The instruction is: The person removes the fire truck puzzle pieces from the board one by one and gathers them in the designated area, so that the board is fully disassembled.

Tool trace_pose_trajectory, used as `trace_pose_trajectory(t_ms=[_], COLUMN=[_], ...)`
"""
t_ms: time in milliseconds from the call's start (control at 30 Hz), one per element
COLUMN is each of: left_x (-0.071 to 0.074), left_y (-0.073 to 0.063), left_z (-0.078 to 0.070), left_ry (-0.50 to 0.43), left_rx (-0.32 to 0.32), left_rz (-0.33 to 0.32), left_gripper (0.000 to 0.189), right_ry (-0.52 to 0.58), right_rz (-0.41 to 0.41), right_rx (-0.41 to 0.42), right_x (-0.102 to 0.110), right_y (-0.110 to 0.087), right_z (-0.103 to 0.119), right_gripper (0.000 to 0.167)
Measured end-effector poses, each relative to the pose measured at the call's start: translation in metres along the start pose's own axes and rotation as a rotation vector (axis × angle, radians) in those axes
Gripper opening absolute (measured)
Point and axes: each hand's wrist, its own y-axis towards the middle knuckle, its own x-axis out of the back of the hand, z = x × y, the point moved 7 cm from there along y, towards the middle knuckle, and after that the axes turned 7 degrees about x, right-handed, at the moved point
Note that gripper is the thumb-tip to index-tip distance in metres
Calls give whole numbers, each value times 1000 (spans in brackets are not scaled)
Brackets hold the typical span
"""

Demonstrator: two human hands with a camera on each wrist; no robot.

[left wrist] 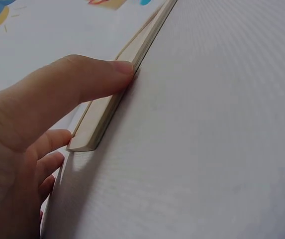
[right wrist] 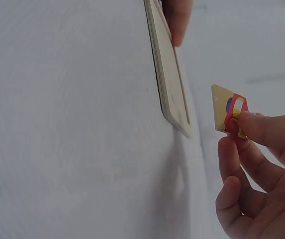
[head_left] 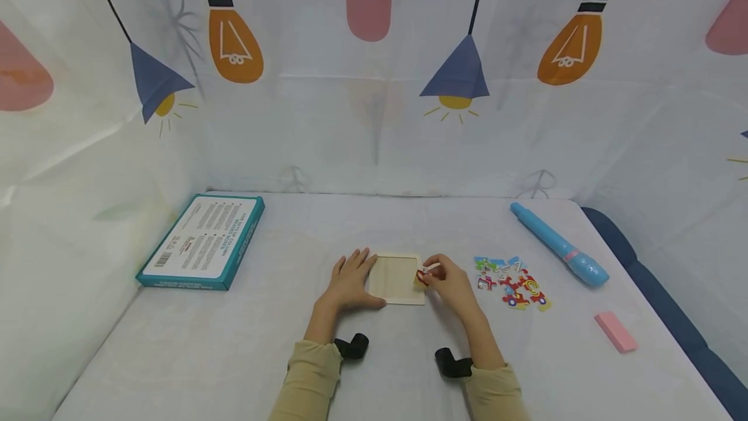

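Observation:
A shallow wooden puzzle tray [head_left: 395, 279] lies flat on the table, its inside bare. My left hand [head_left: 349, 283] rests at the tray's left side with fingers spread. In the left wrist view the left thumb [left wrist: 100, 74] touches the near edge of the tray, and the other fingers lie along its side. Between thumb and fingers, my right hand [head_left: 451, 286] pinches a yellow and red puzzle piece [right wrist: 230, 110], held up above the tray's right rim. Several loose puzzle pieces [head_left: 514, 291] with coloured pictures lie to the right of that hand.
A teal and white box [head_left: 201, 237] lies at the left of the table. Toward the right edge are a blue tube-shaped case [head_left: 558, 242] and a pink block [head_left: 616, 332]. A white printed curtain [head_left: 374, 128] encloses the back and sides.

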Motion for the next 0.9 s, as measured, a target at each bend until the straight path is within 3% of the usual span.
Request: trace_pose_trajectory(t_ms=[233, 567, 900], left_x=[0, 0, -3], left_y=[0, 2, 2], left_z=[-1, -1, 3], left_ry=[2, 3, 10], left_rx=[-6, 1, 7], left_rz=[8, 11, 14], left_gripper=[98, 98, 98], right_ry=[-53, -119, -247], right_rz=[21, 39, 25], right_rx=[-83, -133, -220], right_x=[26, 66, 88], right_y=[-7, -25, -37], right_z=[-23, -44, -63], right_gripper=[20, 23, 25])
